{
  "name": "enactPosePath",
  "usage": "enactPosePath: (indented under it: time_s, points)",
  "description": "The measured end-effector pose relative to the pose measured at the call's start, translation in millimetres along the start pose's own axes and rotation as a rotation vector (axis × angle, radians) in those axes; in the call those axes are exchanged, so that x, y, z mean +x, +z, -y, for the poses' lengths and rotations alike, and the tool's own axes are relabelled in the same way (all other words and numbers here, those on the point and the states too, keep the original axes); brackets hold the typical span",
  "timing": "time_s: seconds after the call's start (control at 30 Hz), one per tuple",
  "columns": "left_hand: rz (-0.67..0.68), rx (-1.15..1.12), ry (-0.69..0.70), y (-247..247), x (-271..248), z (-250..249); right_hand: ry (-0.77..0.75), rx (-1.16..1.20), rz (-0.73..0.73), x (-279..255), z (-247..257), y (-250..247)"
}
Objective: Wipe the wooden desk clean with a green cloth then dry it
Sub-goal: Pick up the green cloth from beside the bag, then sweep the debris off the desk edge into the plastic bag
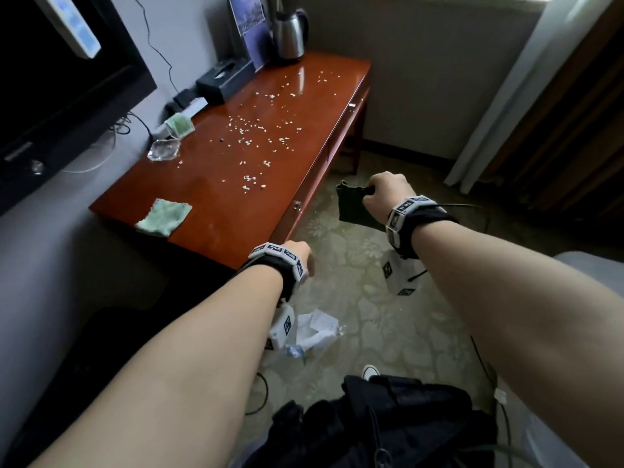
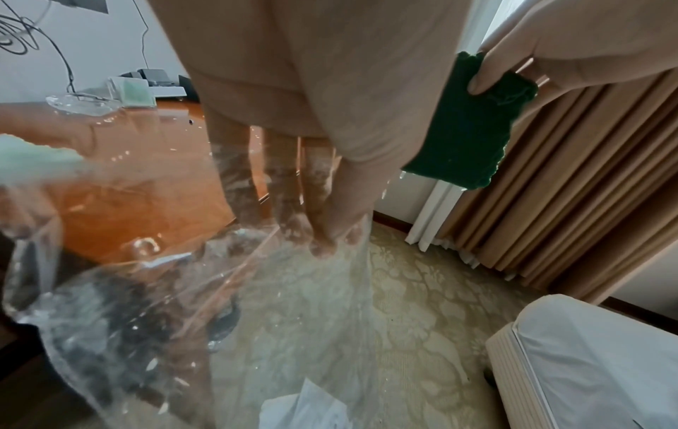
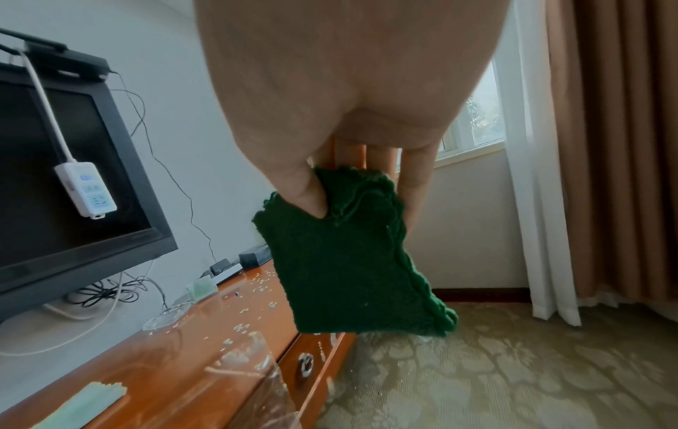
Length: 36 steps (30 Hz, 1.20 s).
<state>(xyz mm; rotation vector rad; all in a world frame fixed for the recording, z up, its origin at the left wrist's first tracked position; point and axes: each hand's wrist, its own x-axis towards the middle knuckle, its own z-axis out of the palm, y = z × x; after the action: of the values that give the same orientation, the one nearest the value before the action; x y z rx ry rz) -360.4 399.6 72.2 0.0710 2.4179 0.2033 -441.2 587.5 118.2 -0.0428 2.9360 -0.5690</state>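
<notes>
**Window daylight, dim corners, soft close-ups**

Daylight enters from the window point(image 3: 473, 116) beyond the right hand's fingers point(image 3: 414, 180), leaving the room dim and grey-toned. The polished desk point(image 1: 216, 184) carries a pale glare streak at its far end, near the kettle point(image 1: 290, 32). The head view darkens toward its lower corners, and its edges bow outward. In the left wrist view, the clear plastic bag point(image 2: 154, 304) below the fingers point(image 2: 322, 241) is smeared and out of focus. Both wrist views stretch the curtains point(image 2: 572, 174) at their margins.

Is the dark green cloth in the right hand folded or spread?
Folded: the dark green cloth hangs doubled, its layered scalloped edges together under the right hand.
</notes>
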Motion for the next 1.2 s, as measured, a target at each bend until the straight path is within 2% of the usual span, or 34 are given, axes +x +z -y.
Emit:
enactPosePath:
  time_s: [0.27,0.53,0.67,0.87,1.1,1.2]
  points:
    - [-0.105,-0.118,-0.107,-39.8,45.4,-53.1,-0.114,-0.019,0.046,96.2,-59.1,-45.8]
    - [-0.122,-0.155,-0.174,-66.3,102.3,-69.0,-0.183,0.017,0.103,173.0,-67.4,-36.0]
    - [-0.132,-0.141,-0.216,-76.7,138.2,-64.4,-0.199,-0.007,0.142,221.4,-60.5,-22.3]
    - [-0.079,-0.195,-0.245,-98.7,200.4,-48.5,-0.251,-0.046,0.186,303.1,-35.9,-4.9]
    - [-0.051,-0.302,-0.294,-125.8,236.9,-37.0,-0.387,-0.072,0.254,374.0,11.8,3.1]
    - [0.0,-0.33,-0.312,-132.8,249.6,-37.2,-0.464,-0.09,0.289,395.2,32.2,10.0]
